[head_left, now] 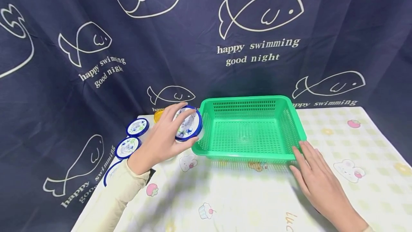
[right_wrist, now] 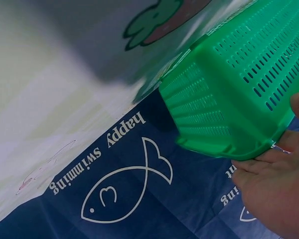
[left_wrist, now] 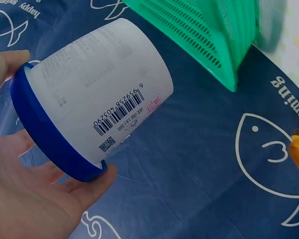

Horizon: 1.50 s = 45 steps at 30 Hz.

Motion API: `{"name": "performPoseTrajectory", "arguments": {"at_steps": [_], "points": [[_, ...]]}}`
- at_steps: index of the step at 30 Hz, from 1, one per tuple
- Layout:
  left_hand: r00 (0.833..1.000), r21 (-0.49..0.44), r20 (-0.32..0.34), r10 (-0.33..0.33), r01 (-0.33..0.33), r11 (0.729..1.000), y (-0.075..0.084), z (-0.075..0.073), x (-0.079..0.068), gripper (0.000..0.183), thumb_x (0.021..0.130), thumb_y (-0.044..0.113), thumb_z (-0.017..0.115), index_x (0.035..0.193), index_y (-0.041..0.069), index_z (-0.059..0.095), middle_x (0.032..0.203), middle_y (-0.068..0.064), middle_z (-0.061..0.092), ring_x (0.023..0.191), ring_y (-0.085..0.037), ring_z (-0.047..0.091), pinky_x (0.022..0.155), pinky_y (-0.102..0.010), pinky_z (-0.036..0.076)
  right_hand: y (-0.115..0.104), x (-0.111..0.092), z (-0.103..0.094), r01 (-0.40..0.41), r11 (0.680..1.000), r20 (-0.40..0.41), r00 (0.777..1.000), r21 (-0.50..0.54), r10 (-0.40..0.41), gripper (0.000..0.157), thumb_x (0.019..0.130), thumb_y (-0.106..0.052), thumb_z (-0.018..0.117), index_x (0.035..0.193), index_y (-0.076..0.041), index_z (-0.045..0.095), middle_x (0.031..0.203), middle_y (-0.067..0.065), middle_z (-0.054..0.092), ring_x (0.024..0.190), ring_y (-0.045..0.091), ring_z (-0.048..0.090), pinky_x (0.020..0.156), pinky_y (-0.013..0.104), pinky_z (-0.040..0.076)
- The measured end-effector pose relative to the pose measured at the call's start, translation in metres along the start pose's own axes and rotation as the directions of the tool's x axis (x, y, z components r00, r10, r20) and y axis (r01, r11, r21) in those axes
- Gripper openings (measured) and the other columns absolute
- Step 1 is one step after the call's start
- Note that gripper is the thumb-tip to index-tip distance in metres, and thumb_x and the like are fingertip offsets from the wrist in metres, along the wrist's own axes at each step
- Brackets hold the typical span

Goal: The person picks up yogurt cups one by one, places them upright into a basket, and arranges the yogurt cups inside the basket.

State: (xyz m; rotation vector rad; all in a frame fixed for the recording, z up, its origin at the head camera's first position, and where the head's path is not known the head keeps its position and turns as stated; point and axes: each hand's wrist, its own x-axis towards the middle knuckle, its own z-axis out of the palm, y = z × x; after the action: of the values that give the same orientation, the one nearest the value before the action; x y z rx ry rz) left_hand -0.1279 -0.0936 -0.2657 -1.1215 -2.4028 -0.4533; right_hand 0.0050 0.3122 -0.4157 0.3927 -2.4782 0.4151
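Observation:
My left hand [head_left: 164, 137] grips a white plastic tub with a blue-rimmed lid [head_left: 192, 124] just beside the green basket's left side. In the left wrist view the fingers curl round the blue lid, and the tub's white wall [left_wrist: 102, 89] shows a barcode. The green slotted basket [head_left: 244, 156] sits on the table in front of me. At its front right corner, the fairly straight fingers of my right hand [head_left: 325, 183] touch the rim; the right wrist view shows them close against the basket's edge [right_wrist: 249, 149].
To the left stand several similar blue-lidded tubs [head_left: 137, 127] along the table edge. Part of a yellow-orange item [head_left: 158, 115] shows behind my left hand. A patterned cloth [head_left: 244, 203] covers the table, and a dark blue curtain [head_left: 193, 46] hangs behind it.

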Motion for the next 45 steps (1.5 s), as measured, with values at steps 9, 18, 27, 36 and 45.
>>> {"name": "performPoseTrajectory", "arguments": {"at_steps": [9, 18, 27, 36, 45], "points": [[0.998, -0.022, 0.064, -0.002, 0.003, 1.0, -0.007, 0.016, 0.031, 0.067, 0.085, 0.054, 0.07, 0.142, 0.023, 0.051, 0.149, -0.009, 0.041, 0.135, -0.026, 0.038, 0.093, -0.047, 0.051, 0.001, -0.005, -0.002, -0.05, 0.998, 0.02, 0.999, -0.025, 0.051, 0.069, 0.095, -0.043, 0.061, 0.149, -0.006, 0.043, 0.157, 0.018, 0.035, 0.15, 0.028, 0.022, 0.117, 0.061, -0.001], [0.994, -0.033, 0.106, 0.028, -0.025, 0.999, -0.012, 0.032, 0.058, 0.072, 0.085, 0.058, 0.068, 0.144, 0.022, 0.048, 0.146, -0.007, 0.041, 0.131, -0.025, 0.04, 0.094, -0.044, 0.051, 0.004, -0.007, -0.008, -0.063, 0.998, 0.028, 0.998, -0.019, 0.064, 0.076, 0.091, -0.05, 0.063, 0.152, -0.011, 0.04, 0.158, 0.016, 0.033, 0.15, 0.028, 0.021, 0.115, 0.064, -0.001], [0.992, -0.053, 0.114, 0.058, -0.053, 0.997, -0.02, 0.051, 0.076, 0.07, 0.084, 0.056, 0.071, 0.14, 0.019, 0.051, 0.14, -0.009, 0.045, 0.125, -0.026, 0.042, 0.089, -0.043, 0.051, 0.003, -0.004, -0.006, -0.034, 0.999, 0.044, 0.998, -0.017, 0.035, 0.075, 0.092, -0.048, 0.061, 0.152, -0.007, 0.04, 0.157, 0.019, 0.032, 0.149, 0.032, 0.021, 0.121, 0.051, 0.003], [0.982, -0.04, 0.186, 0.037, -0.03, 0.999, -0.032, 0.081, 0.086, 0.071, 0.083, 0.058, 0.072, 0.141, 0.02, 0.051, 0.14, -0.014, 0.044, 0.122, -0.03, 0.044, 0.091, -0.045, 0.049, 0.004, -0.006, -0.004, -0.035, 0.999, 0.046, 0.998, -0.02, 0.036, 0.074, 0.094, -0.052, 0.055, 0.151, -0.006, 0.041, 0.158, 0.019, 0.031, 0.149, 0.034, 0.022, 0.12, 0.052, 0.002], [0.965, -0.04, 0.261, -0.024, 0.035, 0.999, -0.035, 0.108, 0.09, 0.073, 0.082, 0.053, 0.076, 0.141, 0.017, 0.052, 0.139, -0.014, 0.044, 0.121, -0.031, 0.044, 0.09, -0.045, 0.05, 0.007, -0.006, -0.003, -0.027, 0.999, 0.053, 0.998, -0.037, 0.029, 0.074, 0.091, -0.048, 0.059, 0.15, -0.005, 0.043, 0.158, 0.02, 0.03, 0.15, 0.032, 0.019, 0.12, 0.052, 0.003]]}}
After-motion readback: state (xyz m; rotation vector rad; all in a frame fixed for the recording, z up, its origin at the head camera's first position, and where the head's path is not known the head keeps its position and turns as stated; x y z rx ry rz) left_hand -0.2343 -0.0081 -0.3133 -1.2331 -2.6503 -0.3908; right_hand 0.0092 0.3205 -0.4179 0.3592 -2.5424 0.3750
